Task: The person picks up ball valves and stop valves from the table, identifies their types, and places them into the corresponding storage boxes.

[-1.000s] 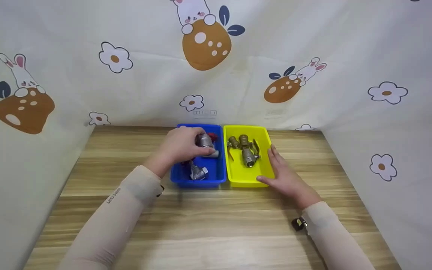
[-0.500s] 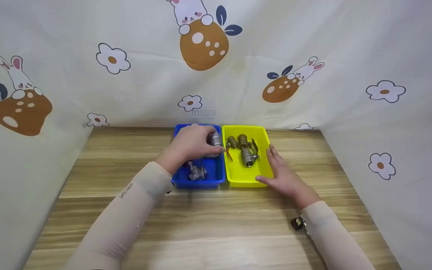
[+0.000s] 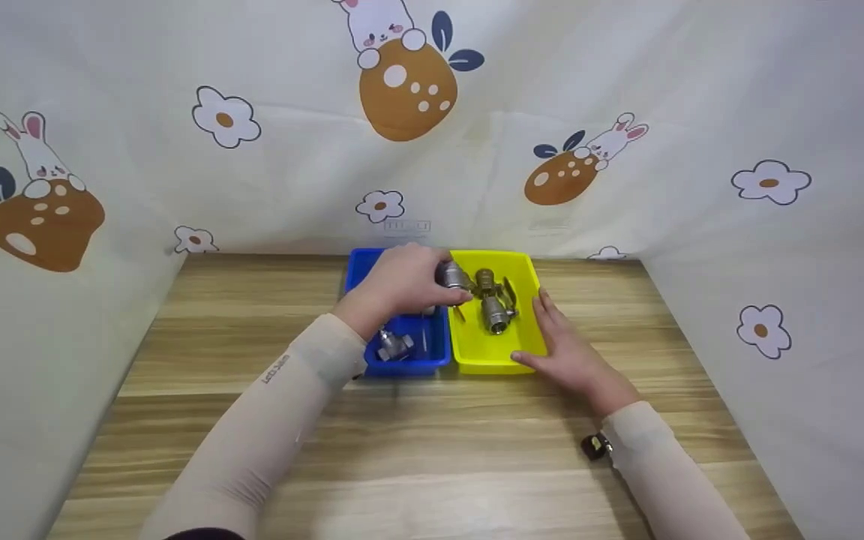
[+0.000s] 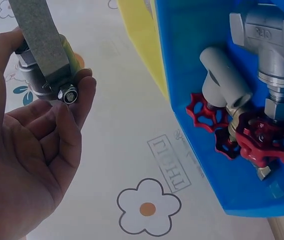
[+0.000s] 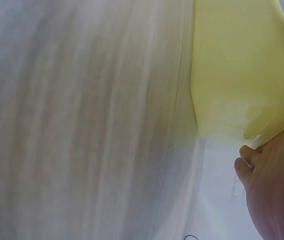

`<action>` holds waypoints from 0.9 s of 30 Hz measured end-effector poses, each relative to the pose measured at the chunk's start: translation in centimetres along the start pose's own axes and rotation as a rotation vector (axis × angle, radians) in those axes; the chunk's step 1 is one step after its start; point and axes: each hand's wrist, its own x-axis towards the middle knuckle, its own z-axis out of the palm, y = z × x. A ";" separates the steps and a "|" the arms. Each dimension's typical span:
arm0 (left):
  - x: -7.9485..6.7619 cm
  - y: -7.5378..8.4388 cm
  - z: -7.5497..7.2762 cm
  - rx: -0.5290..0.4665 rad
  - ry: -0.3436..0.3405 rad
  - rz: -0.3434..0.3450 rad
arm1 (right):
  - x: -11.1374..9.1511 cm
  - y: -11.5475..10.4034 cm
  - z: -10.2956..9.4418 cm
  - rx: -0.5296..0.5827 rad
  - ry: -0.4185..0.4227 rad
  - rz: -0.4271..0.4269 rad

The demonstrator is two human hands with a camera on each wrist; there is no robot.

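My left hand [image 3: 402, 283] grips a silver ball valve [image 3: 453, 276] over the left side of the yellow bin [image 3: 488, 358]. In the left wrist view the flat lever and a nut of this ball valve show between thumb and fingers. Inside the yellow bin lie a silver ball valve [image 3: 496, 315] and a brass valve [image 3: 485, 282]. The blue bin [image 3: 433, 346] beside it holds a silver valve [image 4: 267, 40], a grey valve [image 4: 227, 77] and red handwheels [image 4: 267, 140]. My right hand [image 3: 578, 364] rests along the yellow bin's right wall, fingers straight, thumb at the front corner.
Both bins stand side by side at the back of a wooden table [image 3: 432, 457]. Behind and beside the table hangs a pale printed cloth [image 3: 312, 165].
My left hand has carried the silver ball valve rightward, from over the blue bin to over the yellow bin. My right hand has stayed at the yellow bin.
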 end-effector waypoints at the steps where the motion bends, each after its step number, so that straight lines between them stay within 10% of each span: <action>1: 0.1 0.1 0.0 0.000 -0.003 -0.002 | 0.0 0.0 0.0 0.001 0.000 0.002; 27: 2.7 2.9 1.8 -0.114 -0.037 -0.021 | 0.1 0.0 0.1 -0.004 -0.002 0.013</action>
